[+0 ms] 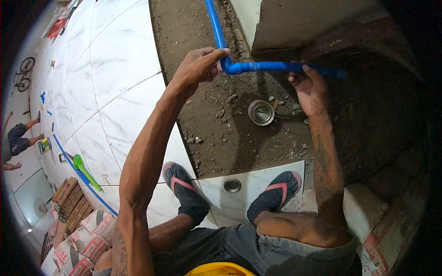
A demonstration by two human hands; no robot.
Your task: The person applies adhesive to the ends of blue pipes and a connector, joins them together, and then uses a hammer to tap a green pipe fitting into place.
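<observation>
A blue plastic pipe (215, 23) runs down from the top of the view into a blue elbow fitting (234, 67). From the elbow a second length of blue pipe (271, 66) extends to the right, its far end in shadow. My left hand (200, 70) is closed around the upper pipe just above the elbow, thumb on top. Farther right, my right hand (311, 87) pinches the second pipe between thumb and fingers. Beneath the pipes, a round shiny metal can (261, 113) sits in the dirt (216, 147).
White marbled tiles (124, 115) border the dirt on the left. A round metal drain (232, 186) lies between my feet. Cement sacks (78, 248) are stacked lower left, more sacks (363, 207) at right. A green tool (85, 172) and another person (19, 140) appear far left.
</observation>
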